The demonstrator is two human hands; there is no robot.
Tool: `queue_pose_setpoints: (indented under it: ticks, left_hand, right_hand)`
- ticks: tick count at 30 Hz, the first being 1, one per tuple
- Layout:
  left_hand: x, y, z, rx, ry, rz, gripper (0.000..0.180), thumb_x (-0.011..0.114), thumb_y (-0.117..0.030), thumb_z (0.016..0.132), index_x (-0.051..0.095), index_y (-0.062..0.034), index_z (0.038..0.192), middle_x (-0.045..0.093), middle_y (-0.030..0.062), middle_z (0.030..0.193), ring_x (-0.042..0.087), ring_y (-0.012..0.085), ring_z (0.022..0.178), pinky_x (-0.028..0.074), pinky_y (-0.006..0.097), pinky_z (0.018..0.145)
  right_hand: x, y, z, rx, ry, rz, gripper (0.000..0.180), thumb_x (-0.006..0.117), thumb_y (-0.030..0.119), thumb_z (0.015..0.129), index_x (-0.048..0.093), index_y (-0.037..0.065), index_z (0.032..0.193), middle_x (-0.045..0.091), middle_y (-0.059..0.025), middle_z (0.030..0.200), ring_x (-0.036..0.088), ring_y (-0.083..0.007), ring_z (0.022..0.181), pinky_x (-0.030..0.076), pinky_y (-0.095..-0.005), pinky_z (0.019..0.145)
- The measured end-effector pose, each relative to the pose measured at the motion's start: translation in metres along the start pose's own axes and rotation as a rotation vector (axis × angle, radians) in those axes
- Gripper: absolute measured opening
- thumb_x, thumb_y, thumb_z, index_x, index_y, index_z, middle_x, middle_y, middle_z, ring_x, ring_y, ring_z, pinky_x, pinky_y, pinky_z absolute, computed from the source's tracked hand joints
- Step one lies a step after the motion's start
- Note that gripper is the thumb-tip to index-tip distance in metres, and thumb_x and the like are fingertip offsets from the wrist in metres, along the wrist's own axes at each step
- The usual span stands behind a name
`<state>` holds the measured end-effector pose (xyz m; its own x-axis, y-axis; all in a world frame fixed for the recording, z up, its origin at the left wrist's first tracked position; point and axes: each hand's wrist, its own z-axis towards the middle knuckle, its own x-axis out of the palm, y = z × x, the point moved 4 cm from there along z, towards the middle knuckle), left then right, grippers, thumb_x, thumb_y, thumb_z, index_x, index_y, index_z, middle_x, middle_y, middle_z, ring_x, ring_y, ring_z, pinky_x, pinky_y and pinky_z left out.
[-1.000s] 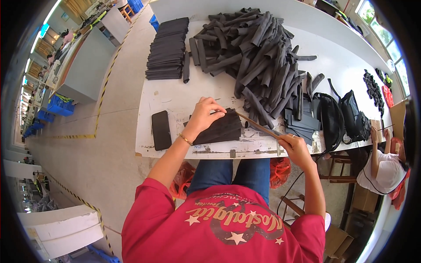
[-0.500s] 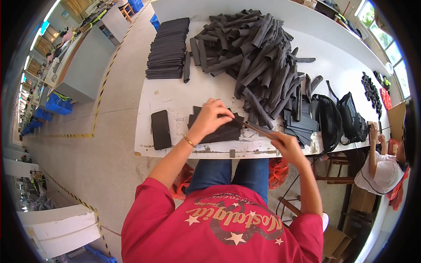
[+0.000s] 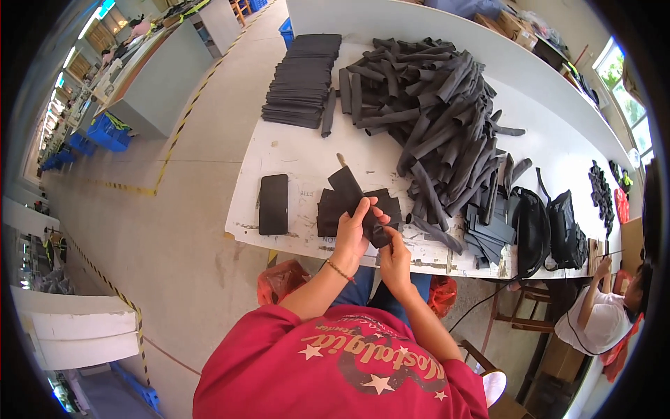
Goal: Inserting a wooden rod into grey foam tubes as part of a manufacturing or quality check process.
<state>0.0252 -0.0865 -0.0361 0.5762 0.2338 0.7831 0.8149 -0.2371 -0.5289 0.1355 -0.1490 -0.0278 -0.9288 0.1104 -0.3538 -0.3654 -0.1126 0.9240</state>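
A long, flat, charcoal-black fabric strip (image 3: pixel 347 184) is held aslant over the near edge of a white-topped bench (image 3: pixel 303 155), its middle clasped in the fingers of the left hand (image 3: pixel 354 229) and its lower end pinched by those of the right hand (image 3: pixel 396 260). A slim, pale-brown tip (image 3: pixel 341 160) is seen just beyond the strip's upper end. Beneath, flat black fabric pieces (image 3: pixel 335 216) are fanned out, flanked at left by a black rectangular smartphone (image 3: pixel 273 204). Farther back, dark-grey fabric tubes (image 3: pixel 447 105) are heaped beside a neatly layered black stack (image 3: pixel 300 84).
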Motion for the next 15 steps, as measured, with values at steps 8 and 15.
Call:
queue_pose_setpoints:
  ticks: [8,15]
  left_hand:
    - [0.001,-0.025,0.016,0.061,-0.120,0.099,0.026,0.069,-0.025,0.088,0.064,-0.0003,0.091,0.064,0.0083,0.071,0.066,0.0222,0.062,0.052,0.030,0.050]
    - [0.002,-0.026,0.023,0.062,-0.106,0.176,0.030,0.070,-0.028,0.088,0.062,0.0007,0.089,0.059,0.0055,0.064,0.055,0.0139,0.049,0.037,0.023,0.040]
  right_hand:
    - [0.002,-0.017,-0.060,0.268,0.181,0.069,0.019,0.050,0.011,0.097,0.062,-0.003,0.091,0.047,-0.0012,0.057,0.044,-0.0077,0.053,0.036,-0.0249,0.049]
    - [-0.030,-0.010,-0.088,0.344,0.285,0.060,0.019,0.049,0.012,0.099,0.061,-0.002,0.093,0.046,0.0004,0.058,0.041,-0.0058,0.052,0.034,-0.0241,0.048]
